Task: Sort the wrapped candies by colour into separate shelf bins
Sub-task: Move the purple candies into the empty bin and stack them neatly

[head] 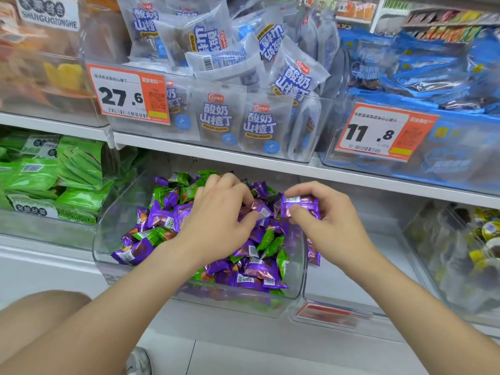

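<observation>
A clear plastic bin [108, 239] on the lower shelf holds a mixed heap of purple candies [162, 216] and green candies [272, 246]. My left hand [219, 212] reaches into the heap and pinches a purple candy [259, 208] between thumb and fingers. My right hand [322, 215] hovers over the bin's right side and grips a few purple candies [300, 205]. To the right stands another clear bin [365, 301], with a few purple candies [313, 253] showing at its left wall.
A bin of green snack packs [67, 169] sits to the left, a bin of yellow-wrapped sweets [484, 239] to the right. The shelf above carries grey-white packets [259, 123], blue packets [433, 77] and price tags [130, 96]. My knee [40, 315] is at lower left.
</observation>
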{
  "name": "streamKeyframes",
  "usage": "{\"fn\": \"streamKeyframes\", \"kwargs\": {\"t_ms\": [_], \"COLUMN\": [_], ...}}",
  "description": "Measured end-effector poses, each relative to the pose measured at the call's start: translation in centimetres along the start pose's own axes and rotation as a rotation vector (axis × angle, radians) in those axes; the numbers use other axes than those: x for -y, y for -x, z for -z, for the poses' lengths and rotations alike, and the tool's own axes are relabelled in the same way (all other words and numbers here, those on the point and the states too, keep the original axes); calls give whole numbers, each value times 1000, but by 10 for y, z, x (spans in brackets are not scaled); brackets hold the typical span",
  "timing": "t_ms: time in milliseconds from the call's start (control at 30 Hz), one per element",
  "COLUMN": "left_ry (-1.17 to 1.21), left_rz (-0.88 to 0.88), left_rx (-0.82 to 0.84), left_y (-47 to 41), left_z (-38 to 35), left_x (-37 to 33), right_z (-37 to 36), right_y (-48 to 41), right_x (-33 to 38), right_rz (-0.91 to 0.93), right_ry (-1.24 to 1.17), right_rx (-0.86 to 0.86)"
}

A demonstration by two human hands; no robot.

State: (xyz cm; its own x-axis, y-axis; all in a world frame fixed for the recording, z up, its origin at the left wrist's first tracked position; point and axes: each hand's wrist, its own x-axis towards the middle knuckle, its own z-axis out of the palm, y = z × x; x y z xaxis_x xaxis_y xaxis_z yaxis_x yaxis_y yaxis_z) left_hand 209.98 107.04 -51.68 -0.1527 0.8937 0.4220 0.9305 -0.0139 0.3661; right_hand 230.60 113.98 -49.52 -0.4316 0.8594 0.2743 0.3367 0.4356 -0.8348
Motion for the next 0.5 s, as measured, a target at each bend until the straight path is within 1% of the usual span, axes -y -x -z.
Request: {"fn": "streamKeyframes", "kwargs": {"t_ms": [67, 133, 200, 300, 433, 500], "left_ry": [297, 469, 501, 470, 484, 493], "left_rz": [27, 53, 17, -36, -44, -41], "left_rx": [8, 41, 29, -7, -7, 19], "left_y": [4, 8, 11, 12, 13, 15], "left_z": [5, 6, 5, 0, -8, -11], "left_x": [-10, -21, -29, -36, -46, -52], "right_z": [6, 12, 17, 26, 43, 53], "right_y": [6, 12, 16, 18, 14, 6], "right_x": [4, 4, 3, -6, -21, -40], "right_rz": [-140, -244, -261, -279, -324, -311], "right_ry": [-211, -321, -356, -331, -338, -201], "right_rx": [45, 108, 128, 63, 14, -22]}}
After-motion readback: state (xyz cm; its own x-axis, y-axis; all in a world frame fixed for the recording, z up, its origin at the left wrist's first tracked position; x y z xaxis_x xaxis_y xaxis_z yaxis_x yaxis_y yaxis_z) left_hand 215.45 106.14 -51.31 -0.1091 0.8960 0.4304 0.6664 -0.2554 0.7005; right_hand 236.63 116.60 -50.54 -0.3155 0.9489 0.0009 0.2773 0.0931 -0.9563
